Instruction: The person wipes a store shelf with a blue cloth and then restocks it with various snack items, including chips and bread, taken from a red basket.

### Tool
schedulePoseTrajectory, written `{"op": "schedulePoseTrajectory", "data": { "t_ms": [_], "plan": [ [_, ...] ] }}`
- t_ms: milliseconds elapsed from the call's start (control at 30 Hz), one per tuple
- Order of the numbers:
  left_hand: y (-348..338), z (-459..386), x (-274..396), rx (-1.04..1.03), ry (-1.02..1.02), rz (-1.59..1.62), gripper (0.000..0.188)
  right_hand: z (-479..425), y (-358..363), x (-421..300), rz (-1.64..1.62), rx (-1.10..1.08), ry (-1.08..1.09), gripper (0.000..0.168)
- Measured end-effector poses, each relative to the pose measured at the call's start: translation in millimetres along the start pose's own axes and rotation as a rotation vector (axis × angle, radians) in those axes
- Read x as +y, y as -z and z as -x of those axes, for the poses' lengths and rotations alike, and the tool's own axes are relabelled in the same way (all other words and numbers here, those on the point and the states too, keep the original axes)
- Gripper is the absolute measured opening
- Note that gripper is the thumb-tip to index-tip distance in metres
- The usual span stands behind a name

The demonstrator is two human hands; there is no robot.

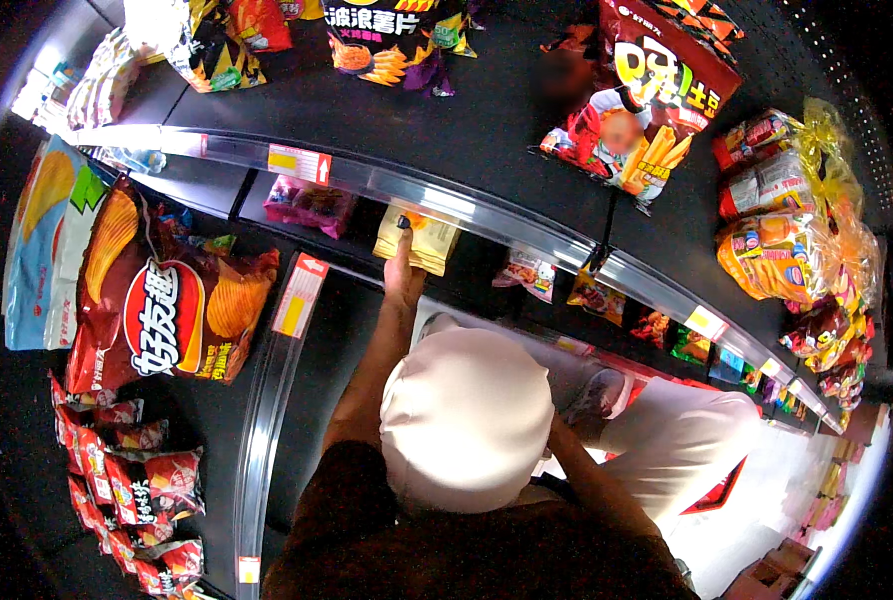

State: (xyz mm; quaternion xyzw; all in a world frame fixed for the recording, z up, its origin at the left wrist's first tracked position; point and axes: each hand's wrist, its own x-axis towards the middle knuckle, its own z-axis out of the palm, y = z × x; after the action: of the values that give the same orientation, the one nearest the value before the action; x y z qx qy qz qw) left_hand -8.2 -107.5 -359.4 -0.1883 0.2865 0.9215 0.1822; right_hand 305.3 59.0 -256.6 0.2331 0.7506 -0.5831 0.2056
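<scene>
My left hand (401, 271) reaches forward to a pale yellow snack packet (434, 244) under the clear front strip of the shelf. The thumb presses on the packet's face; the other fingers are mostly hidden. Left of it lies a pink-purple packet (308, 206). To the right are a white and pink packet (527, 274) and a yellow-red packet (596, 297). My right forearm (581, 469) runs behind my bent knee (465, 420) in beige trousers, and the right hand is out of view.
A clear price strip (446, 196) curves along the upper shelf, where a large dark red snack bag (645, 97) stands. At left are a brown-red chip bag (173, 300) and several small red packets (128, 480). Bundled packs (776, 217) hang at right; brown cartons (773, 570) sit below.
</scene>
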Motion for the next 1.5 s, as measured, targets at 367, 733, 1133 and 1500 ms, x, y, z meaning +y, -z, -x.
{"op": "schedulePoseTrajectory", "data": {
  "t_ms": [367, 733, 1133, 1500],
  "plan": [
    [-1.9, 16.1, 10.5, 0.156, 0.095, -0.347, 0.053, 3.3, -6.0, 15.4, -0.139, -0.003, -0.064, 0.043],
    [20.6, 6.2, -1.4, 0.071, -0.075, -0.62, 0.052, -2.0, -9.6, 17.2, -0.244, 0.003, -0.102, 0.047],
    [26.7, 56.4, 7.0, 0.015, 0.323, -0.568, 0.026, -6.9, -2.6, -48.7, 0.133, -0.004, 0.202, 0.034],
    [-7.6, 29.8, -62.6, -0.62, -0.162, -1.033, 0.035, -6.9, 0.3, -56.3, 0.096, -0.049, 0.2, 0.039]
  ]
}}
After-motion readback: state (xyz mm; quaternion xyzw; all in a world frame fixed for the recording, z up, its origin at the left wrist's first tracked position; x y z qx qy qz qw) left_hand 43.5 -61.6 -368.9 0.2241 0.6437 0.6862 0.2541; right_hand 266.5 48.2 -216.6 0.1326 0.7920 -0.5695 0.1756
